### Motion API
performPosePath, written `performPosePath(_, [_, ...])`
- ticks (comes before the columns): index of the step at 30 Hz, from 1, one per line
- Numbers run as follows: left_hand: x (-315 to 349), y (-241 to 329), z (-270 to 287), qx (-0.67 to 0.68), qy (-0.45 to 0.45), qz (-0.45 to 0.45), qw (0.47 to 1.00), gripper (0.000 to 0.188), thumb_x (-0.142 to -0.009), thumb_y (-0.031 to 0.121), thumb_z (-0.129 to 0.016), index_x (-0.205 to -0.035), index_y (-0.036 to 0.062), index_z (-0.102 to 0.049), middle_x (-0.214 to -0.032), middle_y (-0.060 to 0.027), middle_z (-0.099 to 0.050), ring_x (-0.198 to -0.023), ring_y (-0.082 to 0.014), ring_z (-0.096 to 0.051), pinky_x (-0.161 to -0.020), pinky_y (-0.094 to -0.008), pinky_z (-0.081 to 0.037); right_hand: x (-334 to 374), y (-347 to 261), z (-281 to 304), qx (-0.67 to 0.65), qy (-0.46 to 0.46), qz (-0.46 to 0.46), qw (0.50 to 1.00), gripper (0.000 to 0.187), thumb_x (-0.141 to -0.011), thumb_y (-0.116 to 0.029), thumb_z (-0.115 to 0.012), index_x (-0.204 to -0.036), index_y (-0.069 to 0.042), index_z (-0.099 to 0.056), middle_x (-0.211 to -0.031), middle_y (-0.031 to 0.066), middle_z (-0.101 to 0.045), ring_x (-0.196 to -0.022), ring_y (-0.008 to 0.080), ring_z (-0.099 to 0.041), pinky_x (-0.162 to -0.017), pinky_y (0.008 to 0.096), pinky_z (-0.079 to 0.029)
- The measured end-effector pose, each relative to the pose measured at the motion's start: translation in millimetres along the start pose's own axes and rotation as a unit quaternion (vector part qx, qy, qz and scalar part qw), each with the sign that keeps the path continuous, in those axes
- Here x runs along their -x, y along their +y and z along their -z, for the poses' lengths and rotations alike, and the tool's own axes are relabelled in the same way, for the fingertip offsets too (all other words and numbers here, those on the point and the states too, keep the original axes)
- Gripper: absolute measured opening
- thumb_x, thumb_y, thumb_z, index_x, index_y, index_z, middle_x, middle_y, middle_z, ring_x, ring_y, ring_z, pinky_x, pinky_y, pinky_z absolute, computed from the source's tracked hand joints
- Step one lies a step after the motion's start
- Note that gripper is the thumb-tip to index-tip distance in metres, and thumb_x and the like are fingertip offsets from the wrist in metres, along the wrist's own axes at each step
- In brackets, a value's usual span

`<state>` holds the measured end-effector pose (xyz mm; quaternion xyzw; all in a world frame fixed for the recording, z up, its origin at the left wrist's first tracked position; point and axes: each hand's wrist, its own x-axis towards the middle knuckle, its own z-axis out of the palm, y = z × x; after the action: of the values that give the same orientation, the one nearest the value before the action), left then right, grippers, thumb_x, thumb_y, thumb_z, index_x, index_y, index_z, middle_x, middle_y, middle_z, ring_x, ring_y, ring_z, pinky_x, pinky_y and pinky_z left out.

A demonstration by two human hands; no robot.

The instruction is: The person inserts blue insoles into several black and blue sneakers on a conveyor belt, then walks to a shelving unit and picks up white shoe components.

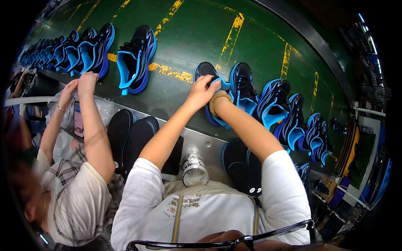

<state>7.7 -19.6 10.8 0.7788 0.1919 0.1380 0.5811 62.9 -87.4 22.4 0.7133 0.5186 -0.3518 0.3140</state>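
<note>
A black and blue sneaker point(204, 68) stands on the green belt in front of me, its toe pointing away. My left hand point(202, 90) is closed at its opening, fingers pinching the light blue collar or tongue. Down inside the same shoe goes my right hand, its fingers hidden by the shoe and by my left hand. A tan fabric band point(218, 100) circles my right wrist. Just to the right, a matching sneaker point(241, 83) sits close beside it, with another sneaker point(273, 100) after that.
More sneakers line the green belt point(188, 46) on both sides. Black insoles point(240, 165) lie stacked on the metal ledge point(208, 144), near a clear jar point(194, 169) and a dark phone point(173, 157). At left, a co-worker's hands point(83, 85) are at another shoe. Another phone point(78, 119) stands there.
</note>
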Motion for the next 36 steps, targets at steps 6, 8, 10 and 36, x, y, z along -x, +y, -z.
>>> performPosePath(6, [8,-6,-17,-0.051,0.155,-0.076,0.984,0.026,-0.077,0.022,-0.053,-0.09,-0.0008,-0.053,-0.08,-0.0161,-0.051,-0.073,-0.0323,-0.051,-0.062,-0.0348,-0.042,16,2,-23,-0.107,0.071,0.005,0.992,0.051,-0.073,-0.021,-0.05,-0.12,-0.005,-0.036,-0.125,0.0158,-0.032,-0.115,0.0245,-0.032,-0.095,0.036,-0.024])
performPosePath(8, [7,-6,-23,-0.053,0.177,-0.103,0.977,0.024,-0.077,0.02,-0.053,-0.09,-0.0004,-0.053,-0.08,-0.0158,-0.05,-0.072,-0.0321,-0.051,-0.061,-0.0344,-0.042,0,9,-35,-0.177,0.16,0.017,0.971,0.048,-0.071,-0.017,-0.049,-0.116,-0.003,-0.039,-0.119,0.0173,-0.039,-0.108,0.0253,-0.039,-0.092,0.0352,-0.029])
performPosePath(10, [11,-6,-27,-0.059,0.191,-0.129,0.971,0.023,-0.077,0.018,-0.054,-0.09,0.0,-0.053,-0.081,-0.0155,-0.05,-0.071,-0.0319,-0.051,-0.06,-0.0341,-0.042,-20,11,-36,-0.208,0.165,0.03,0.964,0.046,-0.072,-0.018,-0.048,-0.114,-0.003,-0.04,-0.119,0.0171,-0.038,-0.108,0.0249,-0.039,-0.091,0.0341,-0.03])
performPosePath(36, [0,-12,-26,-0.227,0.137,-0.311,0.912,0.024,-0.07,0.013,-0.059,-0.088,-0.0003,-0.049,-0.071,-0.0098,-0.042,-0.053,-0.0229,-0.05,-0.046,-0.0302,-0.043,-30,11,-4,0.009,-0.03,0.031,0.999,0.039,-0.078,-0.026,-0.041,-0.11,-0.004,-0.047,-0.121,0.0122,-0.038,-0.111,0.0219,-0.038,-0.09,0.0319,-0.03])
